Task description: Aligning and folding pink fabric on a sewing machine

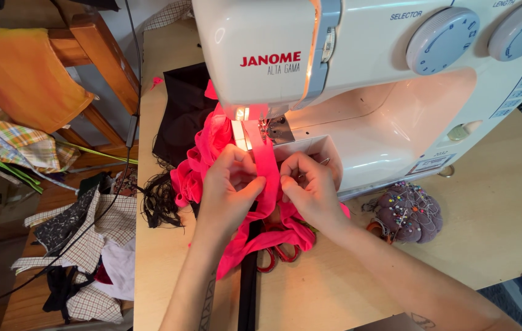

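**Pink strip pinched at the needle plate**

Wooden tabletop (494,202), pale and smooth, carries a white plastic sewing machine (359,73). Left hand (231,184) and right hand (310,187) both have fingers closed on a bright pink fabric strip (264,160), flat and taut, running up under the presser foot (271,129). Gathered pink ruffles (203,159) bunch just left of it. Red-handled scissors (276,252) lie partly under the pink cloth. Purple pincushion (408,211), round and studded with pins, sits right of the hands. Black cloth (181,110) lies behind-left, near the tabletop's left edge. Open room front-right. Fabric scraps (83,245) pile on the floor.
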